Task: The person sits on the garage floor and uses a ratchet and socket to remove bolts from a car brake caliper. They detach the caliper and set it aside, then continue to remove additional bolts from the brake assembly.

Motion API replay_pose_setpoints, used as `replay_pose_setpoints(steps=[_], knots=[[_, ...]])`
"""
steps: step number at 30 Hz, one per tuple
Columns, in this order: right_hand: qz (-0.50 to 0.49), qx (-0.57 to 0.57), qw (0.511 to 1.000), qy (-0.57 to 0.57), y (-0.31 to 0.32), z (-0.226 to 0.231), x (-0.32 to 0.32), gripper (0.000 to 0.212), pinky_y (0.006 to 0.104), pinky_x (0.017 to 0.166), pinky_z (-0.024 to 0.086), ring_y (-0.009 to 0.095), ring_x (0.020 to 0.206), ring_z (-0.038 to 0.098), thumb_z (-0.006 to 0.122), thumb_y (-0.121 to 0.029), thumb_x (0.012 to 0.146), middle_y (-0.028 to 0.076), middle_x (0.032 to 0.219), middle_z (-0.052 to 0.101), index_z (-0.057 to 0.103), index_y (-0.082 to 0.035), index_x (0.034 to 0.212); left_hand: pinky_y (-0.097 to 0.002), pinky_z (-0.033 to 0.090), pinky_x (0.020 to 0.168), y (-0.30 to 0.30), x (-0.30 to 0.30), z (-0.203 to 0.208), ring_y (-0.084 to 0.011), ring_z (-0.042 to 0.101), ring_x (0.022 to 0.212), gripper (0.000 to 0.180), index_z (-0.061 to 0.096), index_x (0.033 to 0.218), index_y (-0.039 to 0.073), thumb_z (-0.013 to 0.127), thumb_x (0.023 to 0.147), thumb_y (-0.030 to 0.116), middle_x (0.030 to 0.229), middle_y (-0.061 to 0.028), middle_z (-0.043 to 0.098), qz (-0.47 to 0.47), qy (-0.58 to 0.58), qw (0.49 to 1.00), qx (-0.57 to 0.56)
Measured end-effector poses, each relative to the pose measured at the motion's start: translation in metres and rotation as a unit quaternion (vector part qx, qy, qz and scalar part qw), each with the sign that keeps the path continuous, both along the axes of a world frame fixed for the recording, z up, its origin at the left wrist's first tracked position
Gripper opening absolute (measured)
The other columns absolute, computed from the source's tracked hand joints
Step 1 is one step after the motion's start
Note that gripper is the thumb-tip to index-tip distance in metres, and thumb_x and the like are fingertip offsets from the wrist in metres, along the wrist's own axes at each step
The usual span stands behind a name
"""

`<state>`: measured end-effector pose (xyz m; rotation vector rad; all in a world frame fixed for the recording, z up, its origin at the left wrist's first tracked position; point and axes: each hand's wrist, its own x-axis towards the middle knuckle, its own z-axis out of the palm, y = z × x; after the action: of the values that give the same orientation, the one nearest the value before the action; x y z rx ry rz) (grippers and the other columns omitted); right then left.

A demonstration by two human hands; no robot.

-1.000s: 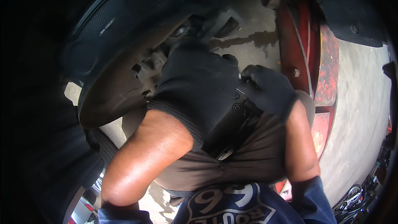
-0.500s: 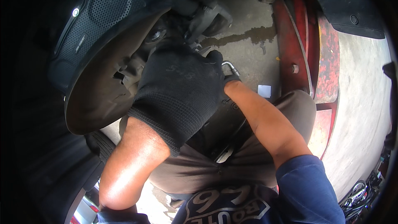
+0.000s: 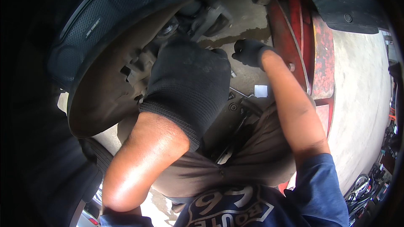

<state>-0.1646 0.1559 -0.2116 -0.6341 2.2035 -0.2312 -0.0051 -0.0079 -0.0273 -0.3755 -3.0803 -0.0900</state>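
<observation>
Note thin metal rod (image 3: 242, 92) slanting down-right in view, just beside left hand (image 3: 189, 67), below right hand (image 3: 251, 53); judge left nearer. Cannot tell either hand's closure.

The right hand (image 3: 251, 53) has risen and now shows whole, fingers curled, just beside the left hand (image 3: 191, 69), between two and three o'clock from it; half a second ago it was partly hidden at three o'clock. The right forearm (image 3: 290, 96) has swung from between ten and eleven o'clock to point at eleven. This bares a thin silver rod (image 3: 241, 92) at four o'clock from the left hand. Where a curved chrome tool showed half a second ago, only a short chrome end (image 3: 233, 75) is visible. The white square (image 3: 261, 91), out of sight a second ago, lies uncovered.
</observation>
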Motion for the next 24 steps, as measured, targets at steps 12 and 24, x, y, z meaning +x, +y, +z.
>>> replay_pose_setpoints(steps=[12, 24], knots=[[-0.086, -0.071, 0.949, -0.296, 0.123, -0.010, 0.055, 0.023, 0.0328, 0.072, 0.056, 0.012, 0.080, 0.064, 0.076, -0.013, 0.094, 0.000, 0.096, 0.069, 0.072, -0.010, 0.117, -0.0443, 0.055, 0.085, 0.000, 0.003, 0.008, -0.0318, 0.068, 0.086, 0.017, 0.076, 0.098, 0.005, 0.073, 0.087, 0.017, 0.088, -0.0136, 0.072, -0.026, -0.016, 0.999, 0.007], [0.125, 0.073, 0.989, -0.038, 0.141, -0.083, 0.195, 0.033, 0.0440, 0.093, 0.056, 0.035, 0.108, 0.070, 0.069, -0.036, 0.093, 0.016, 0.113, 0.074, 0.072, -0.011, 0.115, -0.0430, 0.059, 0.084, -0.013, -0.017, 0.031, -0.0302, 0.075, 0.092, 0.034, 0.075, 0.119, 0.003, 0.070, 0.085, 0.005, 0.119, -0.0137, 0.076, -0.153, -0.090, 0.982, -0.069]])
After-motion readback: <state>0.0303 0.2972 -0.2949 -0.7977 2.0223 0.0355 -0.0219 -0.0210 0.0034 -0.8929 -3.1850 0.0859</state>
